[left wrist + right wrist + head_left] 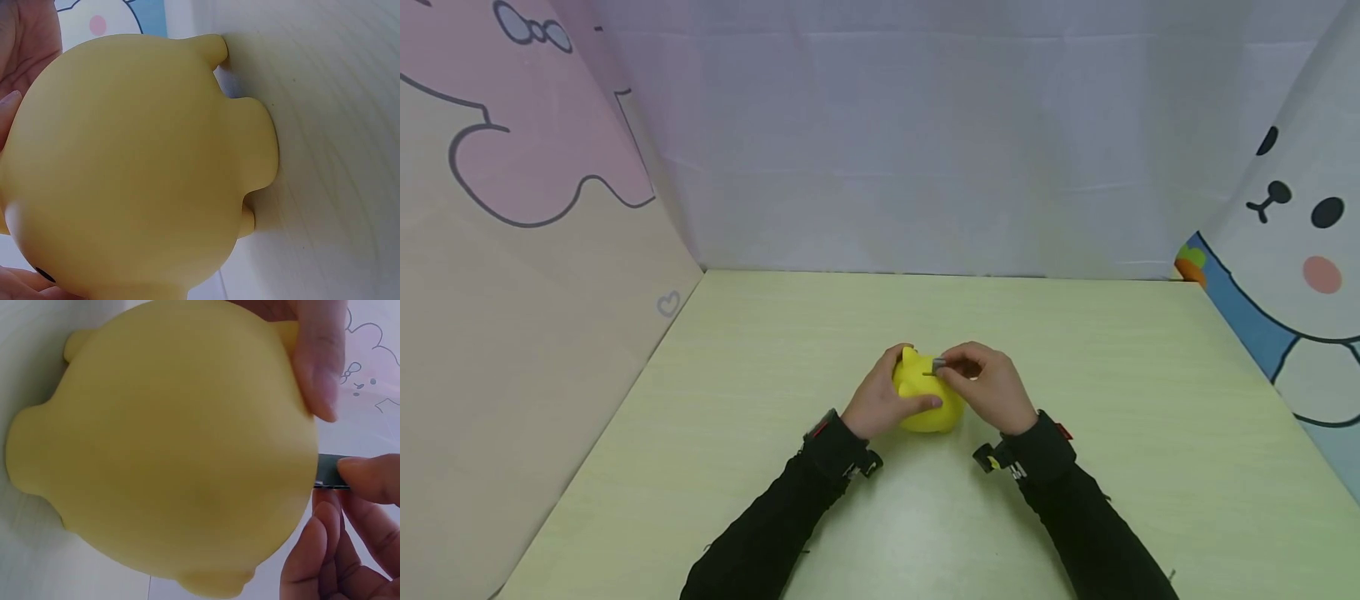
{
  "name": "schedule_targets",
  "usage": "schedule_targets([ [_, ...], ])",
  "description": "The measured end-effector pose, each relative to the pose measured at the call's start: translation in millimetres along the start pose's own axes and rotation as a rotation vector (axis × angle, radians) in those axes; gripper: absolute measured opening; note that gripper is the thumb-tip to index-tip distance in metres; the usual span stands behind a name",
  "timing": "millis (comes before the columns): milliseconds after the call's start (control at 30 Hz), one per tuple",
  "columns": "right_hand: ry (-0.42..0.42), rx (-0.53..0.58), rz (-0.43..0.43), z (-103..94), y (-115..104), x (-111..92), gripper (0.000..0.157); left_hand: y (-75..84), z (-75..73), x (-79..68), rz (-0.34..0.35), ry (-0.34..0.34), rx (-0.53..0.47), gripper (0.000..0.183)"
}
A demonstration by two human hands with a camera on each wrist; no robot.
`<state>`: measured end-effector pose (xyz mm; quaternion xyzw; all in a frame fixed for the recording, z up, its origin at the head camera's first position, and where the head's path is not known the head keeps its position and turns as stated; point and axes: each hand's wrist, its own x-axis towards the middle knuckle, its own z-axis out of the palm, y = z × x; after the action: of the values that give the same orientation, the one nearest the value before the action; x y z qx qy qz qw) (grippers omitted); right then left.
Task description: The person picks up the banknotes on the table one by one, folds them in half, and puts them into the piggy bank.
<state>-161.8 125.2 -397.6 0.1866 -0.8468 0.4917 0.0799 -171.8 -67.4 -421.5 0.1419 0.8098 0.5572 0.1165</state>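
Observation:
A round yellow piggy bank [936, 419] stands on its short feet on the table, a narrow slot [928, 374] in its top. My left hand [883, 402] grips its left side, with the thumb [322, 378] laid over the body. Between thumb and fingertips, my right hand [991, 390] pinches a small flat grey-green piece [329, 470] at the slot. One end of that piece meets the top of the bank; whether any of it is inside is hidden. In the left wrist view, the bank's body [134, 162] covers most of the scene.
The pale wooden table [775, 333] extends around both hands. A white curtain [925, 150] hangs behind its far edge. Printed cartoon panels stand at the sides, a pink figure [542, 125] on the left and a white animal face [1285, 267] on the right.

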Motion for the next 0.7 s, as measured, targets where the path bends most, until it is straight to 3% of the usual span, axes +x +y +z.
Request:
schedule_targets([
  [700,0.029,0.025,-0.028,5.4,1.1,0.9,0.009,-2.6,-0.2,0.7,0.003,-0.002,-0.009,0.09],
])
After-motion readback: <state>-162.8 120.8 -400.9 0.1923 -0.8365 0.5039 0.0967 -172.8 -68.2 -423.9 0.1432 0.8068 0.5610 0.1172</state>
